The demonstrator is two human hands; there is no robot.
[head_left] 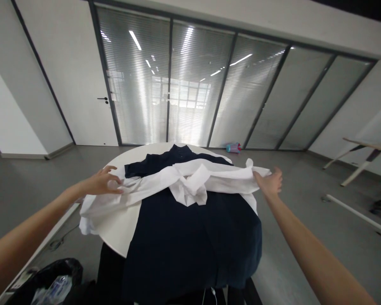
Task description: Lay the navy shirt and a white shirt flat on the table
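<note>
The white shirt lies stretched left to right across the dark shirt on the round counter, its left end under the left hand's loosely spread fingers, its right end pinched by the right hand.

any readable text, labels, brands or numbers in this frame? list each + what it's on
None readable.
White shirt and dark garment on the round table: no print or tag visible.
Small can-like thing on the floor by the glass wall: too small and blurred to read.
Wrappers in the black bag: blurred, unreadable.
</note>
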